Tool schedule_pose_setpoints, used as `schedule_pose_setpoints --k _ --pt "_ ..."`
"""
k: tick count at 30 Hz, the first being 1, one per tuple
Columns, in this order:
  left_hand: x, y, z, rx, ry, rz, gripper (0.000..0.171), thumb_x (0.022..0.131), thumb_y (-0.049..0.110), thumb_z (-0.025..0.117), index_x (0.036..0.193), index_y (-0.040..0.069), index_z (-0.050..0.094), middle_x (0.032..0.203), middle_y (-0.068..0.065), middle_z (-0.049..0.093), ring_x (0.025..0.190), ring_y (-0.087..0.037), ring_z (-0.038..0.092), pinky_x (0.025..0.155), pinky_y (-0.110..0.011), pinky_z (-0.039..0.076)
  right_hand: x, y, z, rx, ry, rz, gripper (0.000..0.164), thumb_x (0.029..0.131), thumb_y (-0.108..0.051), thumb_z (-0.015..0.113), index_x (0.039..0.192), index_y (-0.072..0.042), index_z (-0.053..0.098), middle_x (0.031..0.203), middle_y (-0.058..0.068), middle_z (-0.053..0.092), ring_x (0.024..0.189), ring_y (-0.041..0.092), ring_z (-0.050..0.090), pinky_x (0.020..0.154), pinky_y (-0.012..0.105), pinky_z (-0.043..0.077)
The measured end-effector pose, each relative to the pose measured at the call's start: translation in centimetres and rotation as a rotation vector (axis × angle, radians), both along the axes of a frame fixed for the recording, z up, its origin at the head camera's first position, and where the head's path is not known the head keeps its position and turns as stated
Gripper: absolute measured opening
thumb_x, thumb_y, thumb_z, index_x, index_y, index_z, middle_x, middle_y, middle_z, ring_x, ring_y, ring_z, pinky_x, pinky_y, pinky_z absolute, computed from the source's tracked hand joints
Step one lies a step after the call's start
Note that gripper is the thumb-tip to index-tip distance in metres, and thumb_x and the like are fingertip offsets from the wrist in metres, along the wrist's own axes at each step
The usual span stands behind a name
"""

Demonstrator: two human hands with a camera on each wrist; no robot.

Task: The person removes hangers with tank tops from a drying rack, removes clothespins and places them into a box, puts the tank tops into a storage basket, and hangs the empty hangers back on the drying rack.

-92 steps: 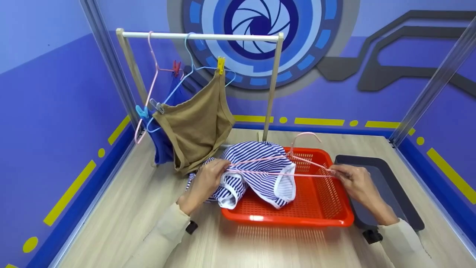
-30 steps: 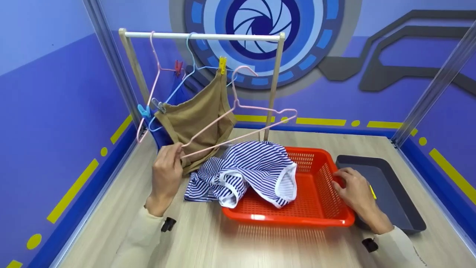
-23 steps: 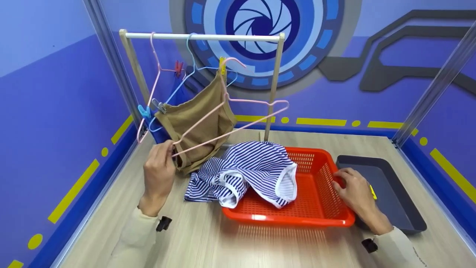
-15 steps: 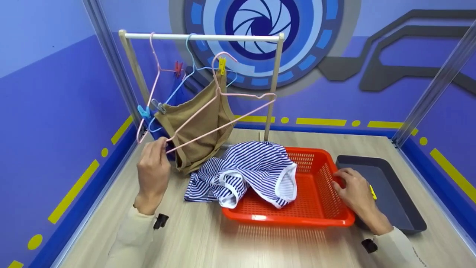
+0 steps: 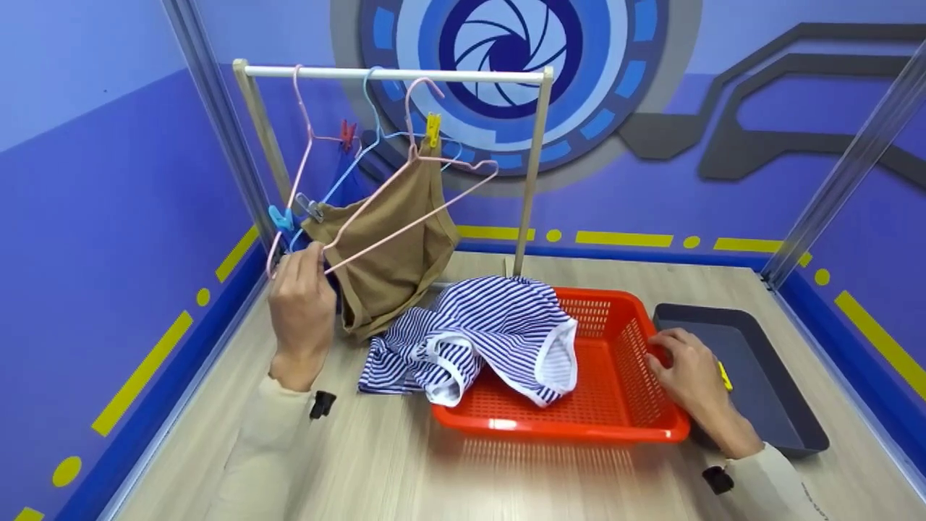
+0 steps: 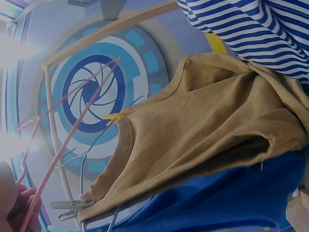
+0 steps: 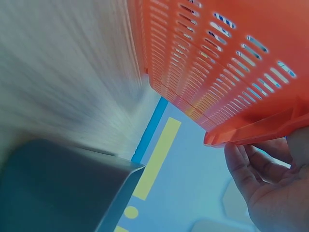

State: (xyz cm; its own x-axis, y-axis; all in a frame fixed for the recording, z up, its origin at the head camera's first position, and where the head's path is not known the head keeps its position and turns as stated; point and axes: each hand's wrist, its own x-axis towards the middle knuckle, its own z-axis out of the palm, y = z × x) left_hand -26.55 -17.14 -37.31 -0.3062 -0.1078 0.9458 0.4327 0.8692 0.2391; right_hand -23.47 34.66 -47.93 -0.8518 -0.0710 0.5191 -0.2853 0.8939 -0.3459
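By the left hand (image 5: 300, 307), fingers curled, a corner of a pink hanger (image 5: 413, 153) is pinched above the back left of the desk (image 5: 376, 463); by the right hand (image 5: 691, 373), fingers loosely bent, the right rim of a red basket (image 5: 561, 432) is touched. In the basket a striped garment (image 5: 499, 318) is heaped, its left end spilled onto the desk. Towards the desk's right edge, a yellow piece (image 5: 725, 376) is held in a grey tray (image 5: 770, 376).

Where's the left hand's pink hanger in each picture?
Head: pink hanger, left of centre, in front of the tan garment.
Left wrist: along the left side.
Right wrist: not in it.
Shared landmark: striped garment, respectively lower centre, top right, glimpsed through slots in the basket.
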Motion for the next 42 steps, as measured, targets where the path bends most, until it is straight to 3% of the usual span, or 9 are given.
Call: schedule_pose_setpoints --k 13,29,36,42 --pt "-2.3 2.1 1.3 0.019 0.02 -0.02 0.017 0.1 0.003 0.051 0.105 -0.007 0.065 0.09 -0.022 0.066 0.083 -0.037 0.06 0.076 -0.046 0.052 -0.1 0.0 -0.3 -0.02 0.02 0.013 0.024 0.077 0.0 0.076 0.1 0.007 0.071 0.102 0.022 0.067 0.093 0.039 0.063 0.083 0.059 0.053" --pt "-4.7 4.7 2.4 0.017 -0.037 -0.003 0.019 0.099 0.003 0.049 0.106 -0.005 0.066 0.094 -0.02 0.068 0.086 -0.035 0.061 0.079 -0.045 0.052 -0.1 0.1 -0.5 -0.007 0.035 -0.018 0.024 0.078 -0.003 0.076 0.1 0.006 0.071 0.101 0.022 0.067 0.092 0.039 0.063 0.082 0.059 0.054" --pt "-5.2 5.7 1.7 -0.019 -0.078 -0.007 0.02 0.096 -0.003 0.051 0.109 -0.004 0.066 0.092 -0.019 0.068 0.085 -0.034 0.061 0.076 -0.044 0.052 -0.1 0.1 -0.6 -0.014 0.046 -0.018 0.024 0.078 -0.004 0.076 0.1 0.006 0.071 0.101 0.021 0.067 0.092 0.038 0.063 0.082 0.058 0.054" --pt "-5.2 6.1 0.9 -0.031 -0.114 -0.02 0.02 0.097 -0.001 0.05 0.11 -0.004 0.066 0.099 -0.019 0.07 0.092 -0.034 0.064 0.083 -0.042 0.054 -0.1 0.2 -0.6 -0.023 0.041 -0.017 0.024 0.079 -0.004 0.076 0.101 0.005 0.07 0.101 0.021 0.067 0.092 0.038 0.063 0.082 0.058 0.054"
